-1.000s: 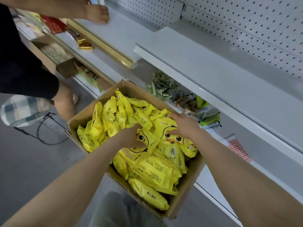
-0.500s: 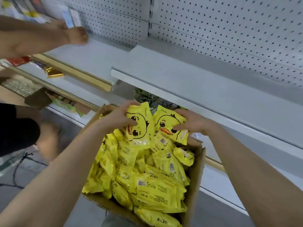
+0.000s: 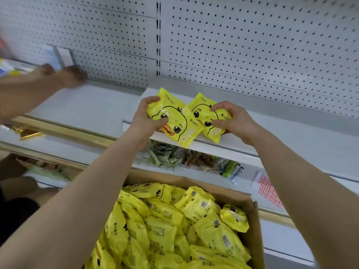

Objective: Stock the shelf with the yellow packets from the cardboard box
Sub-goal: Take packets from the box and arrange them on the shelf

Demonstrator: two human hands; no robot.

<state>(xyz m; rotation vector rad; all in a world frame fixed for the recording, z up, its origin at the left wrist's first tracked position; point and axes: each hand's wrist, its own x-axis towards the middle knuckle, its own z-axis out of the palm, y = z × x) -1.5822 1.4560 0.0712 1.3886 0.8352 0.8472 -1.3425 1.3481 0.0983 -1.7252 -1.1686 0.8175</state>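
My left hand (image 3: 148, 118) grips a yellow duck-face packet (image 3: 179, 123) over the front edge of the grey shelf (image 3: 281, 133). Right beside it, my right hand (image 3: 231, 121) grips a second yellow duck-face packet (image 3: 204, 111), which the first one partly overlaps. Both packets are tilted and sit at the shelf's front lip. Below them the open cardboard box (image 3: 252, 208) holds several yellow packets (image 3: 174, 226) in a loose heap.
Another person's arm and hand (image 3: 71, 76) reach onto the neighbouring shelf at the left. White pegboard (image 3: 252, 45) backs the shelves. Green and brown snack packs (image 3: 174, 158) lie on the shelf below. A gold-trimmed shelf edge (image 3: 58, 127) runs at the left.
Both hands have lifted the two duck packets out of the box and up to the shelf's front edge. The view has tilted upward, and the other person's hand has moved along the left shelf.
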